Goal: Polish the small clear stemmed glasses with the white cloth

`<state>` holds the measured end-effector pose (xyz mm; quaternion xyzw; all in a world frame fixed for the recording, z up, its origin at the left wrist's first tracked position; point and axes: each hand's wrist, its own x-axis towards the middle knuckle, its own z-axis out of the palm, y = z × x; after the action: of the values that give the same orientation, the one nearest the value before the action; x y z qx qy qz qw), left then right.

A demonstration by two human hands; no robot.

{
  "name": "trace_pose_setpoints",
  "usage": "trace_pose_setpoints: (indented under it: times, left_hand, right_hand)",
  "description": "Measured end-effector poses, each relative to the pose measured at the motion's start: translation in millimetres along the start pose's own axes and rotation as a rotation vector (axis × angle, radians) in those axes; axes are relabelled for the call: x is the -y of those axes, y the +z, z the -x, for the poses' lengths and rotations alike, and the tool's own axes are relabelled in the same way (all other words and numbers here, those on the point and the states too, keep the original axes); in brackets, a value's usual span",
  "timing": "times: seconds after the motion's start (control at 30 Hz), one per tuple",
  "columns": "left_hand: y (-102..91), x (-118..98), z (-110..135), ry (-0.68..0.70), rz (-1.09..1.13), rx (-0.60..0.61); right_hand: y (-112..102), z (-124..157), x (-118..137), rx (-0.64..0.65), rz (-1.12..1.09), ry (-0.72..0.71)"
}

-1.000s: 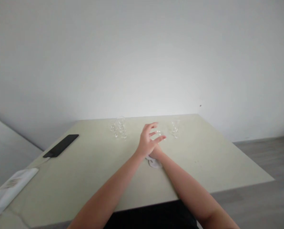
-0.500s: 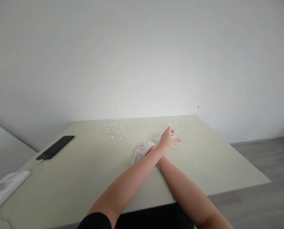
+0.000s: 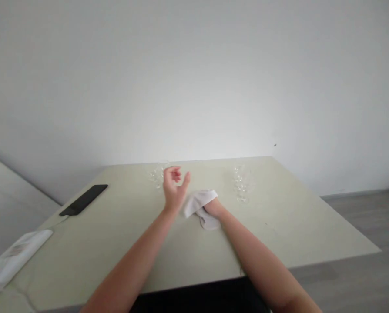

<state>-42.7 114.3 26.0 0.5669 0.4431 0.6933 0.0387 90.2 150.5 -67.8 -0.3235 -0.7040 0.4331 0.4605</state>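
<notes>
My left hand (image 3: 174,188) is raised over the pale table (image 3: 116,243), fingers curled loosely and apart, nothing in it. It hovers just in front of a cluster of small clear glasses (image 3: 157,174) at the back of the table. My right hand (image 3: 213,208) rests on the table and grips a white cloth (image 3: 199,202); the cloth hides most of its fingers. Two clear glasses (image 3: 242,184) stand apart from both hands at the back right.
A black phone (image 3: 84,199) lies at the left with a white cable running off it. A white packet (image 3: 11,257) sits near the left front corner. A bare white wall stands behind; grey floor shows at the right.
My left hand let go of a glass at the back right group and swung left toward the other glasses. The right hand stayed on the cloth.
</notes>
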Motion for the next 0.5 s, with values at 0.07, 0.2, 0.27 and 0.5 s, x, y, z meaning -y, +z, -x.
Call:
trace_pose_setpoints:
  times: [0.07,0.2,0.27,0.5]
  left_hand:
    - [-32.7,34.5,-5.6,-0.110,-0.006,-0.204]
    - [-55.6,92.6,8.7,-0.440,-0.079,-0.139]
    - [-50.4,108.4,16.6,-0.592,-0.092,-0.021]
    - [-28.2,124.9,11.0,-0.666,-0.173,0.130]
  right_hand:
    - [-1.4,2.9,2.7,-0.065,-0.100,0.036]
    - [-0.1,5.1,4.7,-0.202,-0.399,0.228]
    - [1.9,6.0,2.4,-0.220,-0.537,0.355]
    - [-0.4,8.2,-8.2,-0.184,-0.705,0.442]
